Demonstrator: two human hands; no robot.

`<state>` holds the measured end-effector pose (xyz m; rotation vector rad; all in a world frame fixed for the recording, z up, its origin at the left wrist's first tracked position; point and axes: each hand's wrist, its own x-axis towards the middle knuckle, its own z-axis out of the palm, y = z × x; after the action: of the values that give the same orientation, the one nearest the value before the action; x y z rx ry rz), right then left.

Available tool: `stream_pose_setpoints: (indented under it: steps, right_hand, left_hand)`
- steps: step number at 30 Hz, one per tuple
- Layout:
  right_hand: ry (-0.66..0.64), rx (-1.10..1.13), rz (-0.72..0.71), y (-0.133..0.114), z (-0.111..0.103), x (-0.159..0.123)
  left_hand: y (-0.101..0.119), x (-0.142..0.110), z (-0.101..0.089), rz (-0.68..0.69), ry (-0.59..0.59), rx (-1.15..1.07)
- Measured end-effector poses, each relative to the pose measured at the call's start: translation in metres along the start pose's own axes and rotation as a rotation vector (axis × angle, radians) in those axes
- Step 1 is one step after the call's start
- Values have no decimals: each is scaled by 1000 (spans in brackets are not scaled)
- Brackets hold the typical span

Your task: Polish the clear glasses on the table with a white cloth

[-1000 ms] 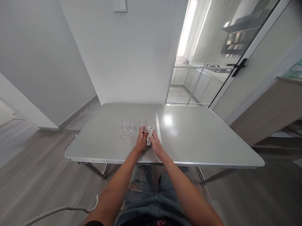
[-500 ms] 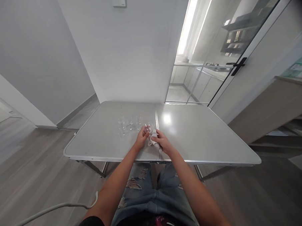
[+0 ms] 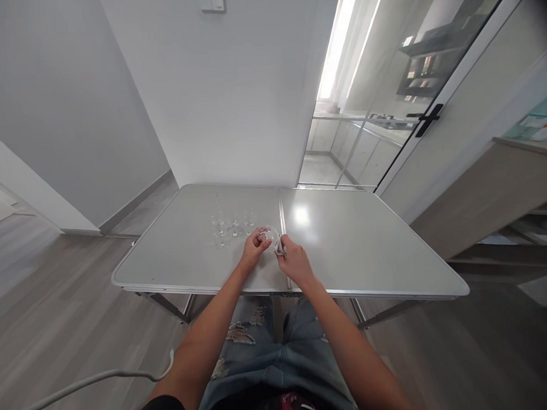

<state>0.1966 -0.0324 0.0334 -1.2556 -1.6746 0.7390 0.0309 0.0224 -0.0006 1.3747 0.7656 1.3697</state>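
Observation:
Between my hands, above the table, is a clear glass (image 3: 270,233), with its round rim showing. My left hand (image 3: 254,247) is closed on its left side, fingers and thumb gripping it. A pale cloth (image 3: 279,247) is bunched in my right hand (image 3: 295,259), which is closed around it at the glass's right side. Part of the cloth is hidden by that hand. Several small clear stemmed glasses (image 3: 235,223) stand on the table just beyond my left hand; their outlines are faint.
The grey folding table (image 3: 357,243) has a metal seam (image 3: 281,210) across its middle. A wall (image 3: 233,110) rises behind it. To the right are a glass-paned door (image 3: 363,92) and a wooden shelf unit (image 3: 485,189). A pale cable (image 3: 95,379) runs at the lower left.
My right hand has turned, its back now upward, and more of the cloth is hidden in it. The glass has tilted so its rim shows more. My left hand keeps its hold.

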Motion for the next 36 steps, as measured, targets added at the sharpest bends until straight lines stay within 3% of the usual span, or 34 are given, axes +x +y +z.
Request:
stream_pose_setpoints:
  steps: [2, 4, 6, 11, 13, 15, 18, 21, 25, 28, 30, 32, 36]
  right_hand:
    - [89, -223, -113, -2, 3, -1]
    - [81, -235, -111, -2, 3, 0]
    - [3, -21, -10, -1, 2, 4]
    - [-257, 884, 378, 8, -3, 8]
    - [-327, 1042, 462, 11, -4, 5]
    - [-350, 1058, 473, 13, -4, 3]
    - [-248, 840, 350, 12, -6, 2]
    - [-99, 359, 84, 8, -10, 3]
    - [-52, -236, -225, 5, -9, -1]
    - [-34, -320, -259, 7, -3, -5]
    - [-12, -155, -175, 9, 0, -6]
    - [-17, 194, -7, 11, 1, -4]
    - [-255, 980, 390, 13, -1, 2]
  left_hand:
    - [-1, 0, 0, 23, 32, -13]
    - [-2, 0, 1, 31, 36, -61]
    - [-4, 0, 1, 27, 17, -113]
    - [-8, 1, -1, 47, -45, -187]
    - [-8, 1, -1, 52, -77, -198]
    - [-8, 1, 0, 50, -94, -203]
    - [-5, 1, 1, 29, -83, -202]
    - [-3, 2, 2, 24, -53, -204]
    - [0, 1, 2, 37, -15, -214]
    - [0, 0, 2, 19, -16, -216]
    - [-1, 0, 2, 4, -40, -221]
    - [-2, 0, 3, 2, -72, -234]
    - [-4, 0, 2, 21, -112, -249]
